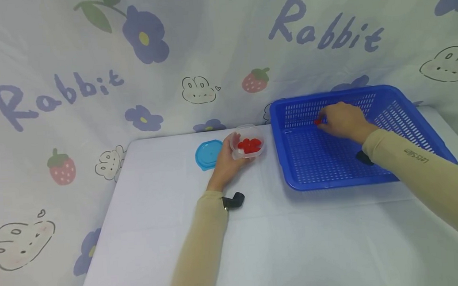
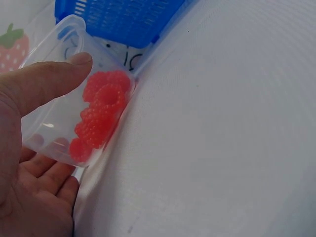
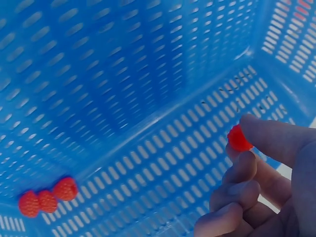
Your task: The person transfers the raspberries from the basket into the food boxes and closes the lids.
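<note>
My left hand point(image 1: 227, 161) grips a clear plastic container point(image 1: 257, 134) just left of the blue basket. Several red raspberries point(image 2: 101, 111) lie inside it, and in the left wrist view my thumb crosses its side. Inside the blue basket point(image 1: 295, 180), my right hand point(image 1: 343, 119) pinches one raspberry point(image 3: 239, 138) between thumb and fingertips. Three more raspberries point(image 3: 48, 201) sit together in a corner of the basket in the right wrist view. My forearm and hand hide part of the basket in the head view.
A light-blue lid point(image 1: 209, 153) lies on the white table point(image 1: 158, 210), partly behind my left hand. Behind the table hangs a white cloth point(image 1: 213, 37) printed with rabbits, flowers and strawberries. The basket's raised walls surround my right hand.
</note>
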Tool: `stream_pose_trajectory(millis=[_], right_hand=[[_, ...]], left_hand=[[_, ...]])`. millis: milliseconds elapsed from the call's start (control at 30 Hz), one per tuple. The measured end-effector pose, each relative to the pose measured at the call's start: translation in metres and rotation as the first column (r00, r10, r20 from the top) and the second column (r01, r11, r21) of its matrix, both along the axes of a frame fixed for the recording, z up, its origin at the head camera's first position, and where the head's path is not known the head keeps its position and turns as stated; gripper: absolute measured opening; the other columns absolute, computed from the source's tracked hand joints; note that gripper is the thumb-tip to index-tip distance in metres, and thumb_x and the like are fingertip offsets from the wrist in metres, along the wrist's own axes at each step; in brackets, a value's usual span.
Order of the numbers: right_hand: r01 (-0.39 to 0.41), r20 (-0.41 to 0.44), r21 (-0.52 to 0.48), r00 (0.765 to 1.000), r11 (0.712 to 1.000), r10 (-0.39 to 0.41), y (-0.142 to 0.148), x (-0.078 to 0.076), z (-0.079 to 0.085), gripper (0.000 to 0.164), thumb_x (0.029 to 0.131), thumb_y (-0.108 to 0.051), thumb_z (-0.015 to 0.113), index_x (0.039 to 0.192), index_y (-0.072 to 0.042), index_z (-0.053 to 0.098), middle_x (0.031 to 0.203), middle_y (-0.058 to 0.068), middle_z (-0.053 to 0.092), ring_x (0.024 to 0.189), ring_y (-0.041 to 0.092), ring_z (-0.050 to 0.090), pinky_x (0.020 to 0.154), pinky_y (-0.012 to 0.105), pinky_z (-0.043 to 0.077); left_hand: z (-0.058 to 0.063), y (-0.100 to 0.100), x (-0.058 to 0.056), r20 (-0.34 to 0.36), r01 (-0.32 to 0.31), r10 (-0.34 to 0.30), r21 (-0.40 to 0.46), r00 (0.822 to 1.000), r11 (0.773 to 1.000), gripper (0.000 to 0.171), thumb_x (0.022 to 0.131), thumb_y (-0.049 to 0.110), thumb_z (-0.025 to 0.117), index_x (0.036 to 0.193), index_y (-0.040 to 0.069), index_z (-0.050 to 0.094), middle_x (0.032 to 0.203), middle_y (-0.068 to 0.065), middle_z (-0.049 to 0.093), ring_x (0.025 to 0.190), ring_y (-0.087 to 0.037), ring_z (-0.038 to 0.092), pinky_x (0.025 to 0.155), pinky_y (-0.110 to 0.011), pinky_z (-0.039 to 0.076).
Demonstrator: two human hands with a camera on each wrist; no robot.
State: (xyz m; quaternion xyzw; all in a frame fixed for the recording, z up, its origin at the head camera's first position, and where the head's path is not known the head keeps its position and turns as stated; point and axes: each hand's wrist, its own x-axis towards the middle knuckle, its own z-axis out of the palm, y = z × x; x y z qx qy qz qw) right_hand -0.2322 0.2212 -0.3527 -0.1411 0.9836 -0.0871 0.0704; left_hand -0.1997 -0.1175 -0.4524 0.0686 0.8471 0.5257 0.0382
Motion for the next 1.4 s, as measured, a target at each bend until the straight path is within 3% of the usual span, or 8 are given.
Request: stream_pose_trajectory(millis=[400,700,1033,1400], right_hand=[[0.013,-0.058,-0.058,0.998,0.998,-0.016,-0.017,0.009,0.011,0.033,0.086,-0.029,0.062,0.112,-0.007,0.064,0.065,0.007,0.063,0.049,0.020,0.051,0.034,0.033,0.038],[0.020,-0.111,-0.117,0.993,0.993,-0.033,-0.036,0.015,0.013,0.032,0.085,-0.031,0.063,0.111,-0.012,0.065,0.073,0.005,0.065,0.048,0.018,0.051,0.033,0.030,0.036],[-0.010,-0.225,-0.213,0.973,0.977,-0.039,-0.052,0.018,0.019,0.033,0.085,-0.032,0.063,0.110,-0.011,0.064,0.070,0.003,0.064,0.045,0.017,0.049,0.033,0.029,0.035],[-0.067,-0.240,-0.296,0.971,0.953,-0.006,-0.074,0.026,0.026,0.030,0.083,-0.031,0.067,0.107,-0.012,0.067,0.066,0.001,0.060,0.046,0.016,0.048,0.038,0.029,0.036]], left_hand=[[-0.001,0.000,0.000,-0.009,0.000,0.000,0.010,1.000,1.000,0.091,0.071,0.033,0.080,0.143,0.026,0.025,0.142,0.007,0.040,0.130,-0.009,0.033,0.104,-0.046,0.032],[0.000,0.001,0.000,0.007,-0.004,0.004,-0.003,1.000,1.000,0.089,0.071,0.035,0.079,0.143,0.028,0.026,0.142,0.008,0.040,0.131,-0.008,0.033,0.106,-0.045,0.029],[0.001,0.001,0.000,0.006,-0.009,0.009,-0.009,1.000,1.000,0.090,0.071,0.036,0.079,0.143,0.026,0.025,0.142,0.008,0.040,0.130,-0.008,0.033,0.106,-0.044,0.029],[0.002,0.001,0.000,0.012,-0.010,0.010,-0.003,1.000,1.000,0.090,0.072,0.034,0.079,0.143,0.028,0.025,0.142,0.008,0.040,0.130,-0.008,0.033,0.106,-0.044,0.029]])
